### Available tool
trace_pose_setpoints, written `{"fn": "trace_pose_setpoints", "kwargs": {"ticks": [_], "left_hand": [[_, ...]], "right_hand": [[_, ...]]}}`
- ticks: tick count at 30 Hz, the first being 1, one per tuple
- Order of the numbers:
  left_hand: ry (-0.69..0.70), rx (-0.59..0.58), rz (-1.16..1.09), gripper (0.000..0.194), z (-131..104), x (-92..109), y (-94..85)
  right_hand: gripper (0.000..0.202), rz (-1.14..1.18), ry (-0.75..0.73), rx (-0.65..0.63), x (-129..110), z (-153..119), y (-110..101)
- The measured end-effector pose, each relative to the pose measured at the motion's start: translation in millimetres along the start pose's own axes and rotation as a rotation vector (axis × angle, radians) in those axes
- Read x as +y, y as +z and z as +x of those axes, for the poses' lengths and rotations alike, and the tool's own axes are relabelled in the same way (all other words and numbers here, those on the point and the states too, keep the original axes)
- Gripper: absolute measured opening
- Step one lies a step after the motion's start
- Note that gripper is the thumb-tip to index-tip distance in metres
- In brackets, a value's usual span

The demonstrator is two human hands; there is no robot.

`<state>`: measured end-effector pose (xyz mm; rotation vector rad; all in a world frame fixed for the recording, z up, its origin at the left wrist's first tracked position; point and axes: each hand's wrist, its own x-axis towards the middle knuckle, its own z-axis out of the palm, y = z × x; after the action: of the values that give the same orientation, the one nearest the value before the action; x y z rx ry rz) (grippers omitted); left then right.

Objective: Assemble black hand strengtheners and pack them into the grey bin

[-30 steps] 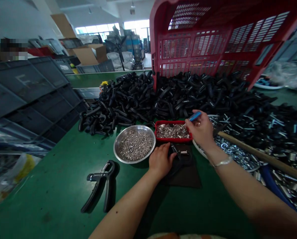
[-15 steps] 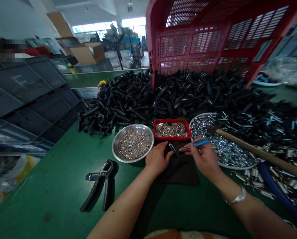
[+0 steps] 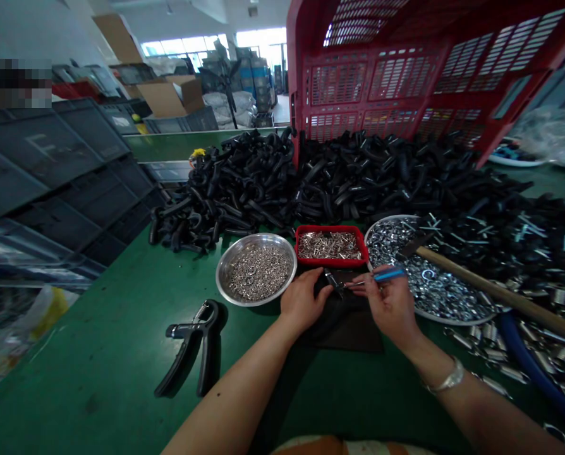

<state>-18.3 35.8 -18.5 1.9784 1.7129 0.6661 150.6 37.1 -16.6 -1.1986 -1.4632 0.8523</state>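
Note:
My left hand (image 3: 302, 302) is closed on a dark hand grip (image 3: 334, 283) lying over the dark mat (image 3: 358, 339); a metal-looking piece shows at its top, and much of the grip blends into the mat. In my right hand (image 3: 392, 308) is a blue-handled screwdriver (image 3: 389, 274), held in a pinch with its thin shaft pointing left at the metal piece. Whether the tip touches it I cannot tell. Left of my arm, a black hand grip with a spring (image 3: 208, 354) lies on the green table (image 3: 97, 354).
Beyond my hands stand a steel bowl of small metal parts (image 3: 222, 287) and a red tray of pins (image 3: 297, 260). A hammer (image 3: 476, 281) lies across a round dish of metal pieces (image 3: 446, 321). Black handles (image 3: 258, 183) are heaped before a red crate (image 3: 339, 85); springs (image 3: 495, 344) lie right.
The whole view has shifted slightly, so the scene sits a little further right. Both hands keep almost the same pose at the grip, with the screwdriver still held.

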Motion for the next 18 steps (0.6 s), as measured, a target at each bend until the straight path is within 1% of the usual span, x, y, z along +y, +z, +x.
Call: {"fn": "trace_pose_setpoints", "kwargs": {"ticks": [2, 4, 6, 8, 9, 10, 11, 12, 15, 16, 18], "left_hand": [[-0.001, 0.0, 0.002, 0.044, 0.1, 0.0, 0.1], [0.01, 0.011, 0.005, 0.044, 0.2, -0.4, 1.1], [0.031, 0.026, 0.009, 0.044, 0.5, -1.1, 2.8], [0.047, 0.035, 0.017, 0.043, 0.6, -1.7, 4.5], [0.049, 0.036, 0.023, 0.043, 0.6, -1.8, 5.1], [0.048, 0.036, 0.027, 0.043, 0.6, -1.8, 5.4], [0.045, 0.036, 0.031, 0.043, 0.5, -1.6, 5.4], [0.04, 0.035, 0.035, 0.043, 0.4, -1.3, 5.2], [0.032, 0.032, 0.042, 0.043, -0.3, -0.5, 4.1], [0.033, 0.031, 0.043, 0.043, -0.5, -0.3, 3.9], [0.035, 0.034, 0.043, 0.044, -0.8, -0.4, 3.8]], "right_hand": [[0.025, -0.071, -0.017, -0.029, -1.7, 3.0, -0.5], [0.029, -0.043, 0.041, -0.037, -3.7, 7.4, -0.8], [0.034, 0.102, 0.205, -0.044, -5.6, 11.2, -1.0], [0.035, 0.245, 0.39, -0.145, -7.3, 12.6, -1.4], [0.035, 0.281, 0.448, -0.215, -8.1, 12.6, -1.7], [0.035, 0.292, 0.468, -0.27, -8.9, 12.3, -2.1], [0.036, 0.29, 0.453, -0.288, -9.6, 11.9, -2.7], [0.036, 0.282, 0.416, -0.263, -10.1, 11.8, -3.3], [0.037, 0.231, 0.269, -0.1, -9.5, 12.7, -5.2], [0.036, 0.203, 0.223, -0.07, -8.5, 13.0, -5.6], [0.036, 0.148, 0.148, -0.051, -5.8, 12.9, -5.4]]}}
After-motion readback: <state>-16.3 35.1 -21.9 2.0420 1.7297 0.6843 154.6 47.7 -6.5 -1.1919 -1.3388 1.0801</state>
